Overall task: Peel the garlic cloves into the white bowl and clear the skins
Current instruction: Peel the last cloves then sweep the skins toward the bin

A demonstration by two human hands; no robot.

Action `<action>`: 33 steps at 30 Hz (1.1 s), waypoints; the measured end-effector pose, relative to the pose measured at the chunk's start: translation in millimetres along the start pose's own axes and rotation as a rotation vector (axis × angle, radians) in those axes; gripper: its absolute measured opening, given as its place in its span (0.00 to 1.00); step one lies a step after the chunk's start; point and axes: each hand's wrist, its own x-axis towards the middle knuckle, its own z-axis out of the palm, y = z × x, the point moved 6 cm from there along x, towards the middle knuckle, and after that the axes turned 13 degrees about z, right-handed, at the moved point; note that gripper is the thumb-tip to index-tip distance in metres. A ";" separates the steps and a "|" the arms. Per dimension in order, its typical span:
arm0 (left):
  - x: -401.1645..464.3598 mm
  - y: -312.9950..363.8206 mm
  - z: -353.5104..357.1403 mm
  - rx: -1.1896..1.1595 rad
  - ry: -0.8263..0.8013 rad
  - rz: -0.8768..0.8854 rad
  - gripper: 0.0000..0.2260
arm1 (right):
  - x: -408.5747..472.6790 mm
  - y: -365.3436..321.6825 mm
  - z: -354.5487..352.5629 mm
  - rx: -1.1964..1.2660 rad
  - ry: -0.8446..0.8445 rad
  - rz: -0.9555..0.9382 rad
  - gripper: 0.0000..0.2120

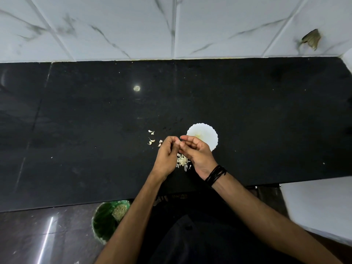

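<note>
A white scalloped bowl [207, 135] sits on the black countertop [95, 121], partly behind my right hand [196, 151]. My left hand [167, 151] and my right hand meet fingertip to fingertip just left of the bowl, fingers curled around something small that stays hidden between them. Under the hands lies a pile of pale garlic skins [182, 161]. Three unpeeled garlic cloves [151, 141] lie scattered on the counter to the left of my left hand.
A green bin [103, 221] with waste in it stands on the floor below the counter's front edge. A marble-tiled wall backs the counter. A white surface [320, 204] sits lower right. A black band circles my right wrist.
</note>
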 end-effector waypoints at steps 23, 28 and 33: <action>4.6 20.5 -3.0 0.440 -0.215 0.333 0.05 | -8.3 3.9 9.4 0.165 -0.013 0.168 0.20; 3.7 24.0 -6.3 0.390 -0.232 0.325 0.05 | -10.6 5.3 7.6 0.230 -0.004 0.221 0.20; 3.6 23.4 -3.4 0.331 -0.250 0.280 0.03 | -10.0 1.3 3.5 0.225 0.006 0.216 0.18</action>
